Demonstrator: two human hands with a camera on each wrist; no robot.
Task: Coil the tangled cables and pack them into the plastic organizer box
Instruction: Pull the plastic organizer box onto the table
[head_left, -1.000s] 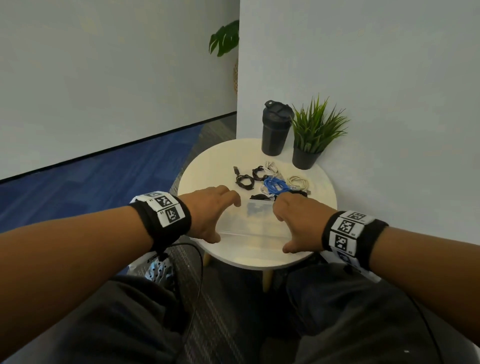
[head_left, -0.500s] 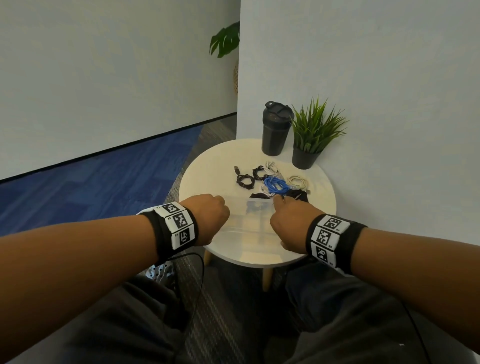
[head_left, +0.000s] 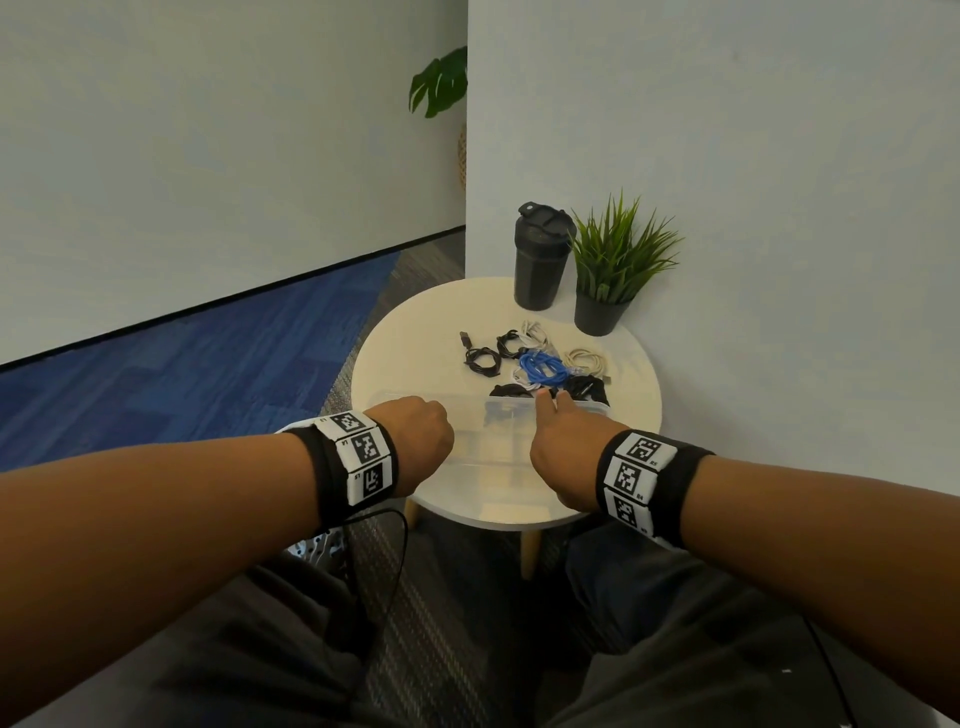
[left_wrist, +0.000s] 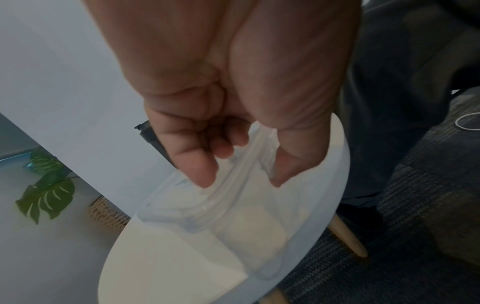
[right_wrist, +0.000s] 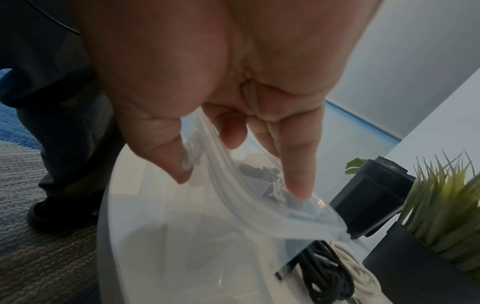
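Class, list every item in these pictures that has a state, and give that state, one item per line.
organizer box: on the table, lid being lifted.
lid: partly raised, held at both ends.
left hand: grips the lid's left end.
right hand: pinches the lid's right end.
cables: bundled, outside the box.
tumbler: upright, capped.
potted plant: upright.

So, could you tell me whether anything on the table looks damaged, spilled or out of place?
Nothing stands out. The cables lie in small bundles, the cup and plant stand upright, and both hands hold the clear box.
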